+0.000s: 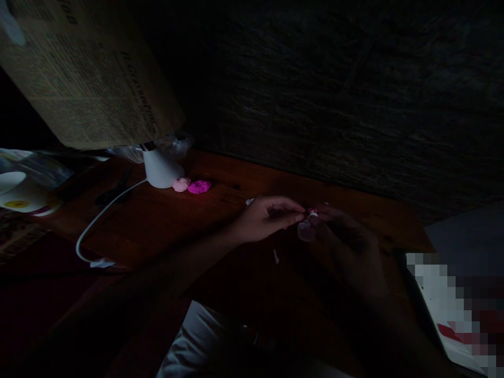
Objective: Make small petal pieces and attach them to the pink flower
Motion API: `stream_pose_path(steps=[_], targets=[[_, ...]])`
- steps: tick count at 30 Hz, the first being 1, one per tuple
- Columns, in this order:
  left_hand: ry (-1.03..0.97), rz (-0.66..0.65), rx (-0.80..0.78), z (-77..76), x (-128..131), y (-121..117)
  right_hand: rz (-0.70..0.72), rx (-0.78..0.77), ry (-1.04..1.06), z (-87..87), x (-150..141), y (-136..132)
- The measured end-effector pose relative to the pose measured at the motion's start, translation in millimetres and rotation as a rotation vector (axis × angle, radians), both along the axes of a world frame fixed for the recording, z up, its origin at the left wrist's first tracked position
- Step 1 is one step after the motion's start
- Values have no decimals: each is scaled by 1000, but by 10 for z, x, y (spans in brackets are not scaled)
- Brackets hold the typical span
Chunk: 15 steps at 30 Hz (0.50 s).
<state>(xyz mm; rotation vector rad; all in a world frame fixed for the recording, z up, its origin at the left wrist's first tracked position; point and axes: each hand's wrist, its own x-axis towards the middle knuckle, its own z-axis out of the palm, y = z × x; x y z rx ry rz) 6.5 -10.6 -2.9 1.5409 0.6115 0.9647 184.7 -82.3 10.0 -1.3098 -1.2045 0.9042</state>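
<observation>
A small pink and white piece [313, 214], which looks like soft modelling clay, is held between my two hands over the wooden table. My left hand [258, 219] comes in from the left, its thumb and forefinger pinched at the piece's near side. From the right, my right hand [352, 249] has its fingers closed on the other side of it, mostly in shadow. A pale, rounded part [305, 231] hangs just below the fingertips; whether it joins the piece I cannot tell. Further left lie a light pink lump [181, 184] and a bright magenta lump [199, 187] of clay, side by side.
A lamp with a newsprint shade [102, 79] and white base [160, 168] stands at the left, its white cable [92, 223] curving forward. Left of it is a paper cup [16, 191]. A thin white scrap [276, 256] lies below my hands. A screen-like device [437, 310] is at right.
</observation>
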Motion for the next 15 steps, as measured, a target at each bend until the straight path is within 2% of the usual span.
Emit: stream_pose_path(steps=[10, 15], targets=[[-51, -24, -46, -25, 18, -1, 66, 165, 40, -58, -1, 1], [-38, -68, -122, -25, 33, -16, 74, 75, 58, -36, 1, 11]])
